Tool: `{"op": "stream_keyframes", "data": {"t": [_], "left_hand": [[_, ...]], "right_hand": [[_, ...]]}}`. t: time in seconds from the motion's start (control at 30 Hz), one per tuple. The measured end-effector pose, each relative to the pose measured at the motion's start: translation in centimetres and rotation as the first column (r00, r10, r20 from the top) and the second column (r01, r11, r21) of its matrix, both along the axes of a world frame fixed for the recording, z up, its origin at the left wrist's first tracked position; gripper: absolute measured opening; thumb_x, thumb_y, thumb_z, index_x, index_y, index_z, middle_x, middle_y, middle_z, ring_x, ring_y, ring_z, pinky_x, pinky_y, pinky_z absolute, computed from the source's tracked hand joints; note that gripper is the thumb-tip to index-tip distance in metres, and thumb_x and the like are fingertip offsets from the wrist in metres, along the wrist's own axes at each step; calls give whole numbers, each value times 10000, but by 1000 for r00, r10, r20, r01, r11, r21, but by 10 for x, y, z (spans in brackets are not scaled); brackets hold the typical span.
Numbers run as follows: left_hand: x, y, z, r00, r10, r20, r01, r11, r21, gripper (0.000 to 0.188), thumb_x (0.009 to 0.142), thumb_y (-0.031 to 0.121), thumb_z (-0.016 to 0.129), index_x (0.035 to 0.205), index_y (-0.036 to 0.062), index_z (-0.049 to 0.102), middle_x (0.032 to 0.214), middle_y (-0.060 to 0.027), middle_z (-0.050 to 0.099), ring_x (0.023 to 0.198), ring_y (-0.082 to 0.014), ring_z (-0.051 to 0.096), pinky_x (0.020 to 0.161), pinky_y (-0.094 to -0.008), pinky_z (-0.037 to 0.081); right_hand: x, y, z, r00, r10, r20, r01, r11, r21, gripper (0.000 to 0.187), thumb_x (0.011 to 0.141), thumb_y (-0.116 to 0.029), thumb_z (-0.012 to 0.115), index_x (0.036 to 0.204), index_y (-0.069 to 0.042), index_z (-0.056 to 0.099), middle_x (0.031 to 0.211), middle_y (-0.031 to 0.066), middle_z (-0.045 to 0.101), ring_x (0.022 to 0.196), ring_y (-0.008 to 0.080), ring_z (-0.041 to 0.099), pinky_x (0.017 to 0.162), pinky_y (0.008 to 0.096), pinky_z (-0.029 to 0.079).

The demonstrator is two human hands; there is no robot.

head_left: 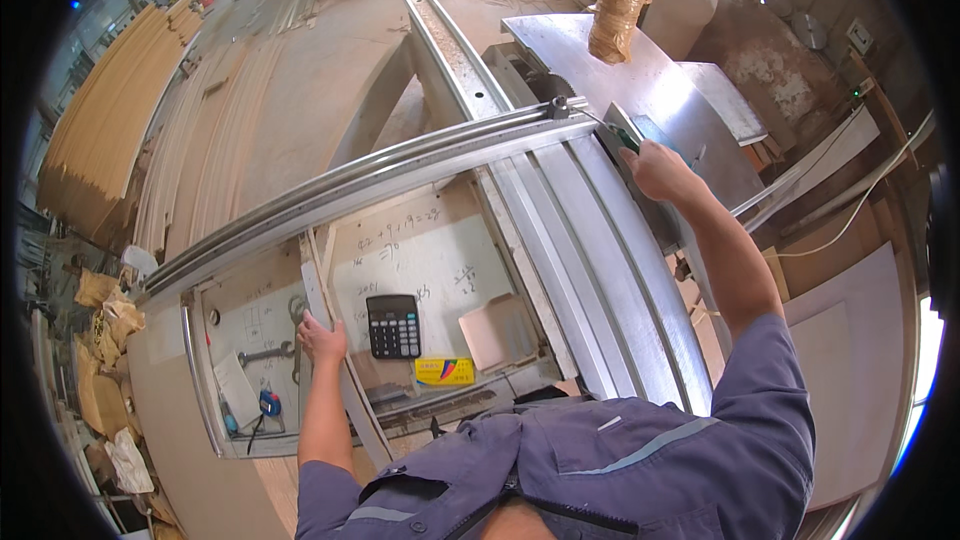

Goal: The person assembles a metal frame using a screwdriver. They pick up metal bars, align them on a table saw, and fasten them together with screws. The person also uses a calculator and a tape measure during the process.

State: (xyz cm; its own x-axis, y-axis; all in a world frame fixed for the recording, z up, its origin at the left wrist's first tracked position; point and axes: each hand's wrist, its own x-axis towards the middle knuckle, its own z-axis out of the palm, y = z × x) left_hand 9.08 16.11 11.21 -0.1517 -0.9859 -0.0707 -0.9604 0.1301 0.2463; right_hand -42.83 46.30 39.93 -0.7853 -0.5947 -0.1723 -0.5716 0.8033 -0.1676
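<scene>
My left hand (322, 339) lies over the pale crossbar (357, 405) of the saw's table frame, its fingers apart. Beside it, wrenches (268, 352) rest on a marked white board. A black calculator (394, 327) and a yellow packet (444, 371) lie in the compartment to the right of the bar. Farther off, my right hand (661, 170) is closed round a tool with a dark green handle (625, 136). A thin shaft appears to run from it toward the end of the metal fence (480, 126); the tool's exact kind is unclear.
The grooved sliding table (570, 250) stretches between my arms. A round saw blade (553, 88) stands beside the steel tabletop (670, 90), with a tape-wrapped hose (622, 5) hanging above. Stacked boards (115, 110) stand at far left. A blue tape measure (269, 402) lies left of the crossbar.
</scene>
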Motion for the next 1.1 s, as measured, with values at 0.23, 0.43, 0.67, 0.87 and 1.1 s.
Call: {"op": "stream_keyframes", "data": {"t": [0.23, 0.43, 0.67, 0.87, 1.1], "left_hand": [[-19, -10, -25, 998, 67, -8, -68, 986, -155, 697, 846, 340, 648, 1364, -57, 405, 1300, -262, 504, 1239, -432, 419, 1075, -489, 318], [-20, 0, -6, 993, 89, 81, -77, 987, -139, 640, 875, 329, 636, 1348, -47, 426, 1281, -244, 518, 1207, -422, 436, 1048, -494, 336], [-19, 1, -10, 987, 107, 116, -85, 980, -182, 616, 873, 306, 644, 1335, -45, 439, 1266, -237, 524, 1212, -415, 437, 1045, -485, 344], [-17, 1, -9, 987, 90, 131, -64, 979, -191, 603, 878, 288, 640, 1338, -45, 435, 1263, -241, 524, 1207, -424, 439, 1052, -491, 335], [-12, 1, -14, 983, 81, 163, -50, 981, -188, 612, 896, 278, 615, 1362, -56, 402, 1287, -255, 509, 1224, -439, 424, 1073, -496, 306]], "right_hand": [[-82, -94, -54, 983, 170, -65, -169, 985, 20, 497, 1014, -378, 424, 984, 57, 663, 1039, 260, 665, 996, 427, 631, 870, 483, 494], [-168, -157, -100, 983, 132, -125, -131, 991, 16, 466, 1017, -353, 418, 982, 39, 666, 1040, 255, 662, 1000, 424, 629, 856, 495, 496], [-241, -199, -128, 956, 184, -228, -185, 983, 18, 465, 1014, -353, 422, 929, 27, 674, 958, 253, 669, 930, 422, 641, 827, 503, 499], [-254, -217, -149, 959, 188, -210, -180, 982, 56, 451, 1012, -355, 434, 983, 21, 681, 1007, 238, 674, 937, 424, 646, 812, 477, 521], [-260, -225, -153, 981, 59, -184, -76, 993, -90, 470, 998, -384, 465, 941, 38, 663, 976, 253, 678, 930, 427, 652, 797, 489, 515]]}}
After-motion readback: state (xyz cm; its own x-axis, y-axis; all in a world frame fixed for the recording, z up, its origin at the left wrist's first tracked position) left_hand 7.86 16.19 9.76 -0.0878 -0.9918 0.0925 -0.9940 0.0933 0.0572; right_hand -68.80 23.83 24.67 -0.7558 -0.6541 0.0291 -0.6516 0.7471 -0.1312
